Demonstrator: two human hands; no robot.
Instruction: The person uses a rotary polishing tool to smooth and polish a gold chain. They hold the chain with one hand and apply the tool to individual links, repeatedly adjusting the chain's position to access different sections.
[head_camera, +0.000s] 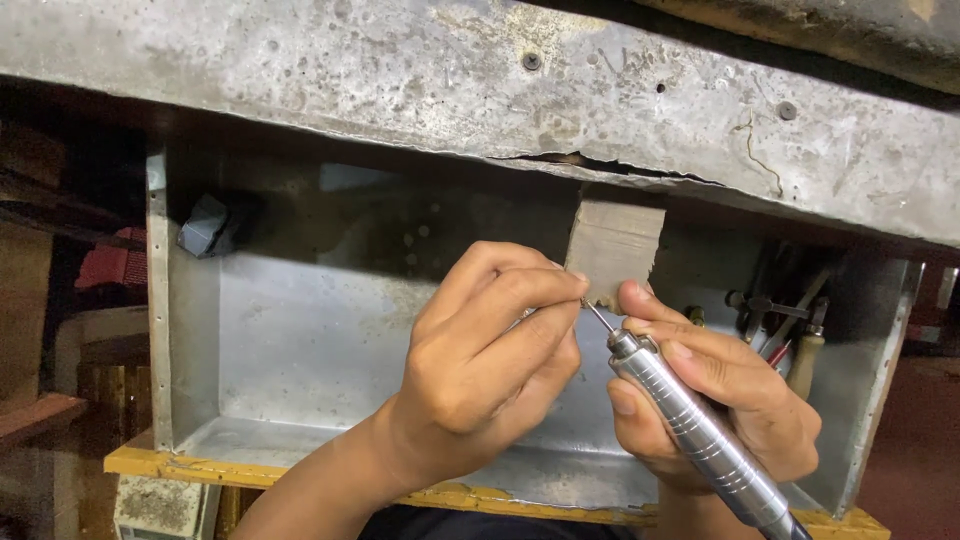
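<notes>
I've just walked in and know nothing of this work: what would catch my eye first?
The two hands at centre: the right hand grips a ribbed silver rotary handpiece, its thin bit aimed at something tiny pinched in the left hand. Above runs a cracked, pitted bench edge; below, a metal tray.

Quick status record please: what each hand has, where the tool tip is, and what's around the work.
left hand: pinches something tiny at its fingertips, hidden
right hand: grips silver rotary handpiece
tool tip: at left fingertips, beside wooden bench peg
below: metal catch tray
right rear: hand tools
above: worn bench edge
</notes>
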